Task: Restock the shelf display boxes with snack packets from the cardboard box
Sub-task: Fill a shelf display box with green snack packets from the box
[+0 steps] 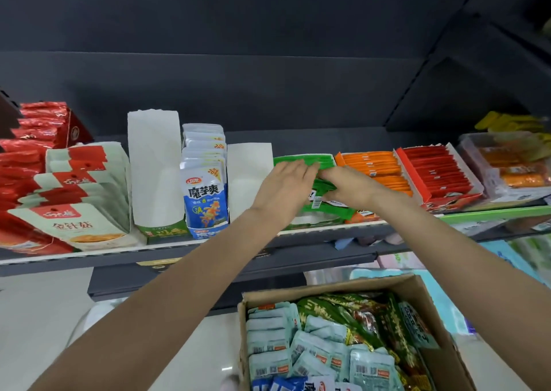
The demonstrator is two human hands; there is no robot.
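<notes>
On the shelf (185, 246) in front of you, both your hands sit over the green display box (304, 222). Your left hand (287, 182) lies flat on the green packets (305, 161) with fingers straight and close together, pressing on their top edges. Your right hand (347, 183) curls its fingers round a green packet (323, 201) at the front of the same box, barcode side up. Just right of the green box stand an orange box (372, 167) and a red box (438, 173), both filled with upright packets. To the left you have two white box backs (155, 164), a row of blue and white pouches (204, 193), pale pouches with red tops (77, 199) and red bags (32, 140) at the far left. Below the shelf, the cardboard box (426, 301) stands open at your lower right. It holds pale blue packets (269, 337) on its left side and dark green bags (343, 307) across the middle.
</notes>
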